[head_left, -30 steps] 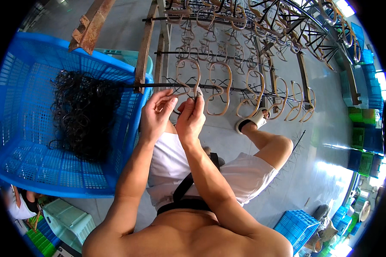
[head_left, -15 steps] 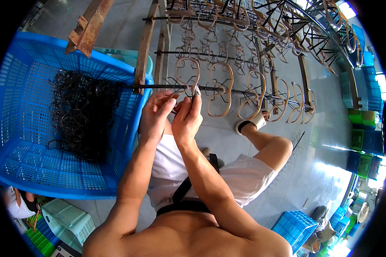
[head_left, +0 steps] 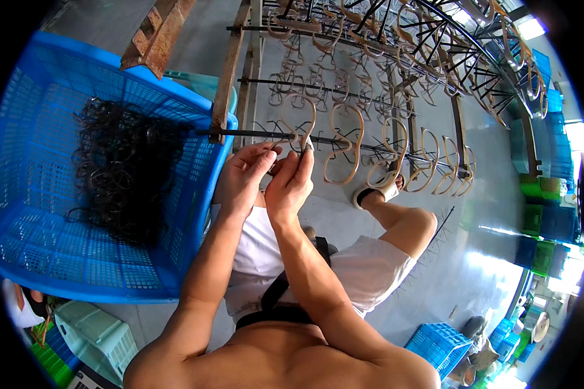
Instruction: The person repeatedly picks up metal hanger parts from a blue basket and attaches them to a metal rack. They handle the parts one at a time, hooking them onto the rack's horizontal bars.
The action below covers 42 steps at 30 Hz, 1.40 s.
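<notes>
- The fingers (head_left: 261, 157) of the left hand (head_left: 241, 181) are curled in and pinch something small. It is too small to tell what it is.
- The fingers (head_left: 303, 157) of the right hand (head_left: 291, 185) are closed on the bottom end of a tan loop (head_left: 298, 115).
- The two hands are touching each other, right in front of the person.
- Far to the left stands a big blue basket (head_left: 39, 259). A pile of dark loops (head_left: 120, 175) lies inside it.
- Below the basket, in the bottom left corner, sits a pale green crate (head_left: 97, 334).
- A rusty bar (head_left: 159, 32) sticks out over the top rim of the basket.
- Just above the hands runs a thin dark rod (head_left: 240, 133). It is part of a metal rack (head_left: 396, 71).
- The tan loop hangs on that rod, straight above the hands.
- More tan loops (head_left: 347, 146) hang in rows on the rack, to the right of the hands and further up.
- The person's foot in a sandal (head_left: 376, 191) rests on the grey floor (head_left: 435, 292) under the rack.
- At the bottom right there is a small blue crate (head_left: 438, 343).
- Green and blue boxes (head_left: 545, 214) are stacked along the right edge.
</notes>
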Tool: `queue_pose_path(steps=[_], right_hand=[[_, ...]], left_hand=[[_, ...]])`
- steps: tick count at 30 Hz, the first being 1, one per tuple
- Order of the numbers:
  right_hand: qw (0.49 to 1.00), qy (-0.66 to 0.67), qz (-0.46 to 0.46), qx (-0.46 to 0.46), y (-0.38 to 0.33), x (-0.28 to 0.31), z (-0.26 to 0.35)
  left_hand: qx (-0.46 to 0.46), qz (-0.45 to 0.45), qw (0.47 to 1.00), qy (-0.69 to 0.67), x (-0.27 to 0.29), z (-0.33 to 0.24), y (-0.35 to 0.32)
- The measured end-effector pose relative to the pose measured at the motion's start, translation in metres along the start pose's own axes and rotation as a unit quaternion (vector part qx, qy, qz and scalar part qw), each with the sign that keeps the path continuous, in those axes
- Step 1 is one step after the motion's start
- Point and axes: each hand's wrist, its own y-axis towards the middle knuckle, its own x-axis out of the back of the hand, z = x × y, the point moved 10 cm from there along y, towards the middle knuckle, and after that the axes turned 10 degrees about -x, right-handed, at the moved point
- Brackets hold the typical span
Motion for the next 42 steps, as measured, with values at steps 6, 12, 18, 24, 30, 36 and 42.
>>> queue_pose_path(steps=[6, 12, 18, 24, 30, 36, 42], right_hand=[[0.999, 0.006, 0.032, 0.027, 0.003, -0.003, 0.005], [0.99, -0.074, 0.075, 0.091, 0.004, -0.012, 0.02], [0.983, -0.124, 0.083, 0.105, 0.005, -0.007, 0.017], [0.984, -0.095, 0.117, 0.099, 0.004, -0.012, 0.025], [0.98, -0.127, 0.096, 0.119, 0.003, -0.008, 0.027], [0.981, -0.105, 0.1, 0.125, 0.006, -0.006, 0.027], [0.984, -0.083, 0.106, 0.119, 0.009, -0.007, 0.02]], left_hand=[[0.007, 0.009, 1.0, -0.029, -0.006, -0.004, -0.001], [0.005, 0.031, 0.999, -0.019, 0.0, -0.001, 0.004], [0.037, 0.01, 0.997, -0.06, 0.003, 0.007, 0.001], [0.01, -0.011, 0.999, -0.03, 0.007, 0.005, 0.003], [0.058, -0.022, 0.992, -0.107, 0.002, 0.007, 0.0], [0.06, 0.003, 0.997, -0.056, 0.001, 0.009, 0.005], [0.046, 0.013, 0.999, 0.001, 0.0, 0.005, 0.006]])
